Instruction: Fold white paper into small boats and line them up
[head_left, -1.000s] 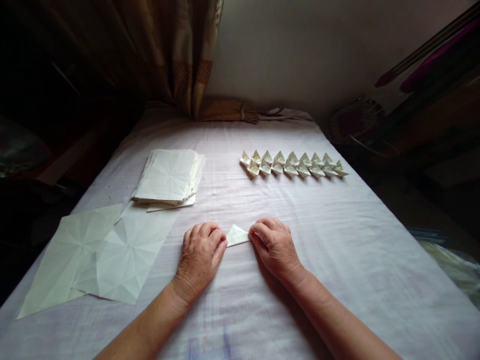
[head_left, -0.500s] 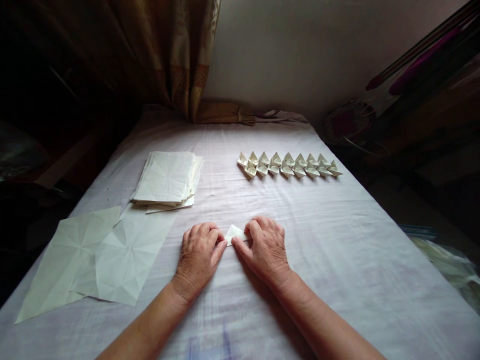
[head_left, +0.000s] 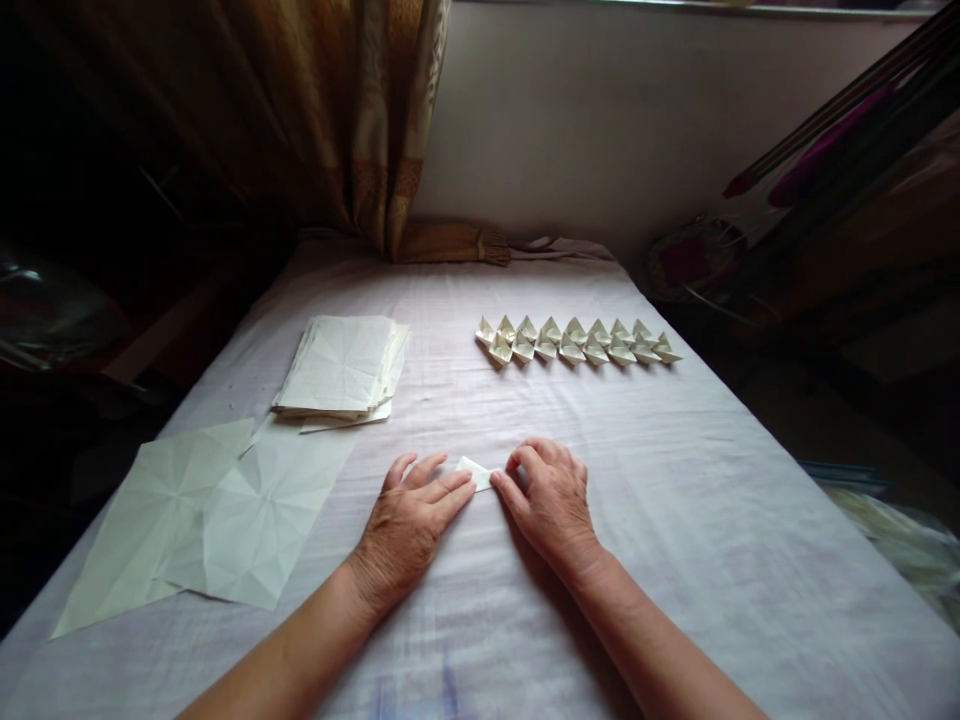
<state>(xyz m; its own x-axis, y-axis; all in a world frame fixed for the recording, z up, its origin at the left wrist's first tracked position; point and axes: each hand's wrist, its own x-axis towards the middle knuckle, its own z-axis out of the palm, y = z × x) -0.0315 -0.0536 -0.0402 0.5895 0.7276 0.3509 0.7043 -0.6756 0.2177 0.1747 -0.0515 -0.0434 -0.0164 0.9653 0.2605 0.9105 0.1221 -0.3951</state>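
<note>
Folded paper [head_left: 477, 474] is held crosswise between the pinching right hand [head_left: 553, 505] and the left hand [head_left: 409, 520], whose grip is unclear.

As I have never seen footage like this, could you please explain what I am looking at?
There is no machine here, only a person's two bare hands, seen by a camera worn on the head that looks forward and down. The left hand rests its fingertips on a small folded paper; the right hand is at its other end, though whether it pinches is hard to tell. On the pale cloth lie a stack of sheets and loose creased sheets to the left, and rows of folded pieces to the right.
</note>
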